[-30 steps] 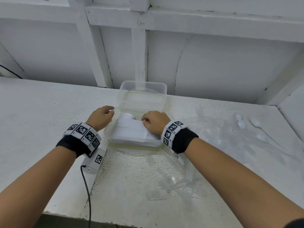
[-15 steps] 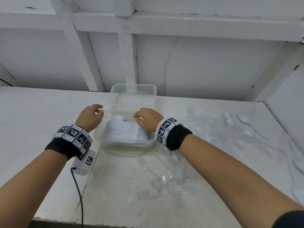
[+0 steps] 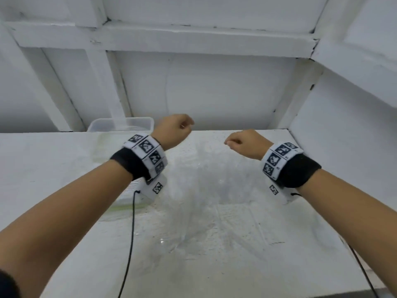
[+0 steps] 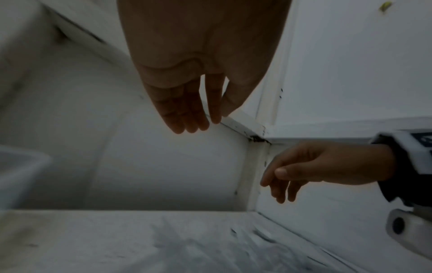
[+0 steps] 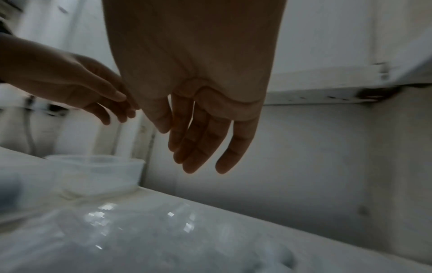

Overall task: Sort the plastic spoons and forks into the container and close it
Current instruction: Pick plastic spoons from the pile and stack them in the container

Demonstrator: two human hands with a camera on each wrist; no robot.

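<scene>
The clear plastic container [image 3: 120, 125] stands at the back left of the table, and my left forearm hides most of it. Its far wall [image 5: 98, 173] also shows in the right wrist view, and a blurred edge of the container [image 4: 18, 175] in the left wrist view. My left hand [image 3: 174, 130] hovers above the table just right of the container, fingers relaxed and empty [image 4: 187, 112]. My right hand [image 3: 242, 143] hangs further right, also empty, with its fingers loose and nearly straight [image 5: 203, 140]. Clear plastic cutlery [image 5: 140, 221] glints, blurred, on the table below both hands.
The white table [image 3: 64, 168] ends at a white framed back wall [image 3: 204, 93] and at a side wall [image 3: 343, 136] on the right. Two black cables [image 3: 129, 244] hang from the wrist cameras toward the table's front edge.
Both hands have left the container, risen and moved to the right, now empty. The head view has swung right, so the container sits further left.
</scene>
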